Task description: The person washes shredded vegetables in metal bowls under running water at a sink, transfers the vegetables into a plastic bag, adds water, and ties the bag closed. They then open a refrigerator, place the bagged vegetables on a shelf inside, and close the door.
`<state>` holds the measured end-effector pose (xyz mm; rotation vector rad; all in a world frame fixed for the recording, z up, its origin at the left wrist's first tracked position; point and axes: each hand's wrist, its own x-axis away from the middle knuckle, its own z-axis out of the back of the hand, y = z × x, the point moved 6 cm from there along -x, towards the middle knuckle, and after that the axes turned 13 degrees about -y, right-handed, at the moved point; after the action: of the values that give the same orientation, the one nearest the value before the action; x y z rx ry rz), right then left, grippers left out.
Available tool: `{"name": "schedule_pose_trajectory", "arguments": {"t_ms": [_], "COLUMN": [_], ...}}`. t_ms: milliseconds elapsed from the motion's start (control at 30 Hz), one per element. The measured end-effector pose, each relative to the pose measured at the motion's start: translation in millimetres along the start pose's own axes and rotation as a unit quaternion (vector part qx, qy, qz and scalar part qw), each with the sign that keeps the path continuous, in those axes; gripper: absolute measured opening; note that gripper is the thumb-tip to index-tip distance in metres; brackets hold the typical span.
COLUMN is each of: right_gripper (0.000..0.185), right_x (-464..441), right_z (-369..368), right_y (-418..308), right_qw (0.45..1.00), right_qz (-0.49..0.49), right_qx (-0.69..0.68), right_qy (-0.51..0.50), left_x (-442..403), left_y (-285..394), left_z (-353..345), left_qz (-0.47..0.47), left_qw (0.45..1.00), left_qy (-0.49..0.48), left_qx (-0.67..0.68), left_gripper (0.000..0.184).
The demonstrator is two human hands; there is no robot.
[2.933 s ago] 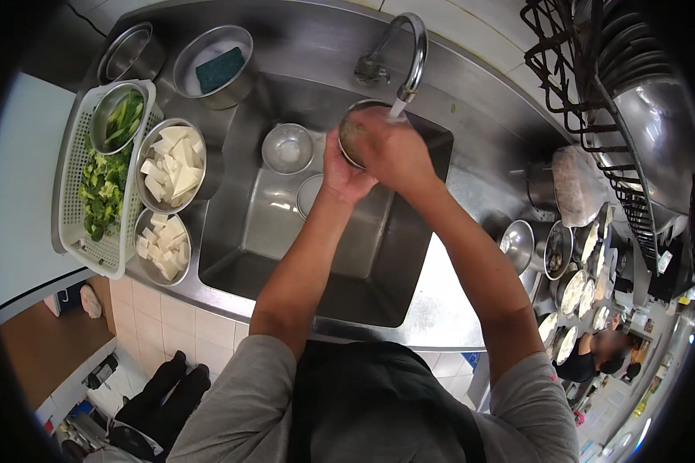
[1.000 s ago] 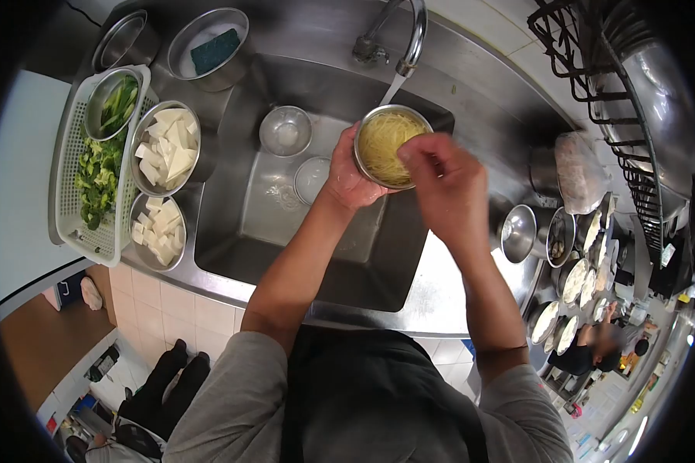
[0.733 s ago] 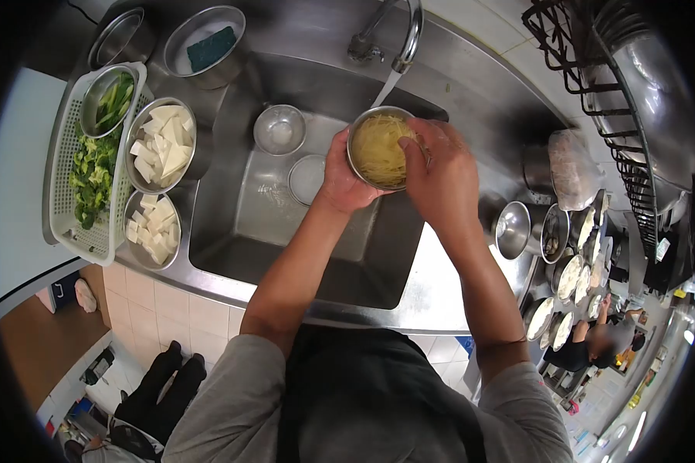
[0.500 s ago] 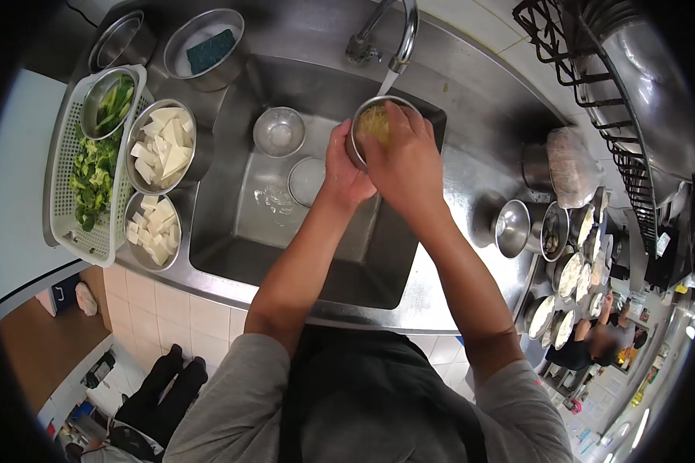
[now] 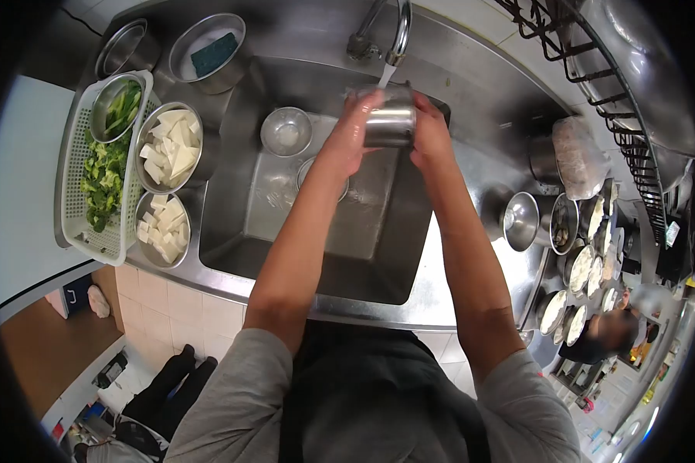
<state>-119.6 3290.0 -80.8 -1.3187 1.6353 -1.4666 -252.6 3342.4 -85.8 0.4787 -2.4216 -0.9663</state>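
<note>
Under the running faucet [image 5: 398, 46], a steel pot [image 5: 392, 123] is tipped well over on its side above the sink [image 5: 316, 266]. My right hand [image 5: 431, 133] grips it at the right end. My left hand [image 5: 349, 133] is pressed against the left end, its fingers partly blurred. Whatever lies inside the pot is hidden now. Below and left of my hands, a small steel bowl [image 5: 286, 131] sits on the sink floor. The sink's drain [image 5: 316, 179] is partly covered by my left forearm.
Bowls of white tofu pieces [image 5: 170, 150] and a white basket [image 5: 68, 193] of greens [image 5: 104, 181] line the left counter. A pot holds a green scouring pad [image 5: 214, 54]. A wire rack [image 5: 614, 100] overhangs the right side. People [image 5: 158, 393] stand at lower left and far right.
The pot has turned from upright, with yellow shreds showing, onto its side. My right hand has left the shreds for its right end; my left hand has moved to its left end.
</note>
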Motion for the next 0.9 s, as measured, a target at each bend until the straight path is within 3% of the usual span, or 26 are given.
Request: {"name": "schedule_pose_trajectory", "arguments": {"t_ms": [33,67,100,167,300,467,600,667,800,900], "right_gripper": [0.031,0.035,0.035,0.036,0.035,0.034,0.036,0.043,0.05,0.054], "right_x": [7,9,13,22,26,24,32,34,41,42], "right_z": [3,7,5,6,-7,-12,-19,-22,-30,-36], "right_y": [9,20,24,32,30,41,39,39,27,22], "right_qw": [0.99,0.974,0.962,0.93,0.873,0.863,0.83,0.817,0.802,0.755], "right_qz": [-0.019,-0.023,-0.031,-0.044,-0.03,-0.042,-0.055,-0.05,-0.043,-0.036], "right_qx": [-0.139,-0.223,-0.269,-0.361,-0.473,-0.501,-0.555,-0.569,-0.584,-0.635], "right_qy": [-0.002,-0.036,-0.042,-0.051,-0.117,-0.041,-0.02,-0.08,-0.118,-0.158], "left_x": [6,18,20,22,23,29,39,45,54,54], "left_y": [8,18,19,18,22,30,39,46,61,64], "left_z": [-6,-15,-12,-9,-7,-3,3,3,-1,-6], "left_qz": [0.015,0.012,-0.005,-0.038,-0.067,-0.113,-0.063,-0.017,-0.013,-0.041], "left_qw": [0.996,0.984,0.959,0.874,0.86,0.82,0.894,0.932,0.939,0.94], "left_qy": [0.005,-0.016,-0.01,-0.002,-0.021,-0.017,-0.093,-0.151,-0.145,-0.149], "left_qx": [-0.082,-0.178,-0.284,-0.485,-0.505,-0.56,-0.434,-0.33,-0.31,-0.303], "left_gripper": [0.095,0.111,0.114,0.12,0.122,0.116,0.105,0.099,0.089,0.085]}}
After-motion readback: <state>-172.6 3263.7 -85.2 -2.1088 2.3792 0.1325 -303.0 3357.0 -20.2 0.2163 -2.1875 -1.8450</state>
